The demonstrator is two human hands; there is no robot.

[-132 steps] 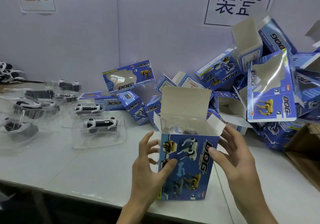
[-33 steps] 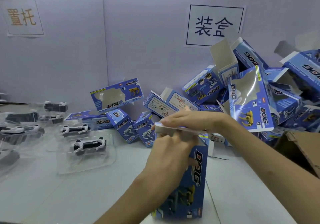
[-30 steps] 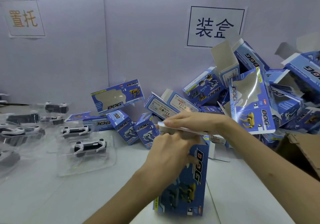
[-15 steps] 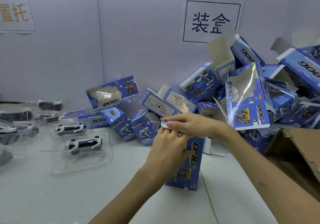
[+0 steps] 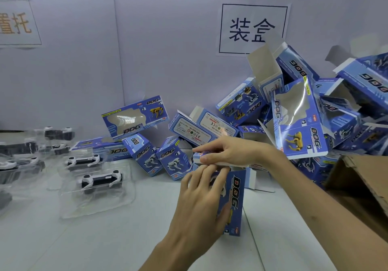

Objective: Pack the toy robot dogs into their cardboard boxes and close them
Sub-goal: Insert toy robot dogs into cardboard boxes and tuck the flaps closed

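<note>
A blue "DOG" box (image 5: 236,199) stands upright on the white table (image 5: 105,239) in front of me. My right hand (image 5: 228,152) lies flat across its top lid, pressing the white flap down. My left hand (image 5: 199,199) is in front of the box, its straight fingers touching the lid's front edge and its thumb against the printed face. What is inside the box is hidden. Toy robot dogs in clear plastic trays lie to the left, the nearest one (image 5: 101,181) black and white, another (image 5: 84,161) behind it.
A heap of blue boxes (image 5: 298,121), several with open flaps, leans on the wall at the back right. More boxes (image 5: 144,153) lie behind the held one. A brown carton (image 5: 361,189) stands at the right edge. More trays sit far left (image 5: 19,165).
The box's top lid, standing open 4.4 s ago, is now folded down under my right hand. Over the last second my left fingers moved up to the lid's front edge.
</note>
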